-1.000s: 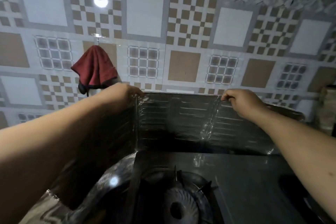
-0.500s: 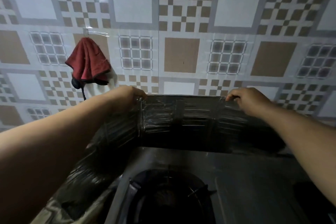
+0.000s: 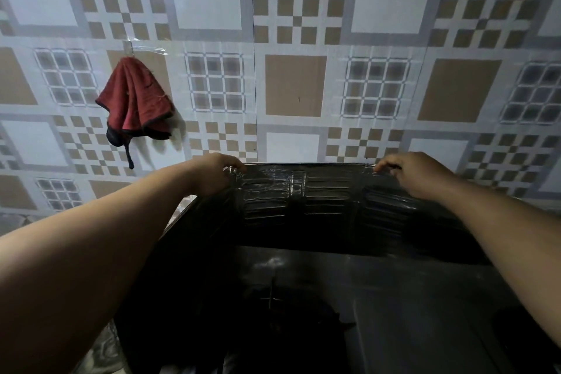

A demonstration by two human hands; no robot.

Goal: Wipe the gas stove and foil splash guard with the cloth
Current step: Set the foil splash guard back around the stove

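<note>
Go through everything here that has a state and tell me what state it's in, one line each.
Left hand: grip closed on the splash guard's top edge.
Right hand: grip closed on the same top edge.
Foil splash guard: upright behind the stove, creased, held at both ends.
Red cloth: hanging on the tiled wall, unused.
Gas stove: dark, no flame visible.

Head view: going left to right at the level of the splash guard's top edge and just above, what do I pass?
Red cloth hanging on the tiled wall → left hand on the guard's top edge → dark ribbed foil splash guard → right hand on that edge.
</note>
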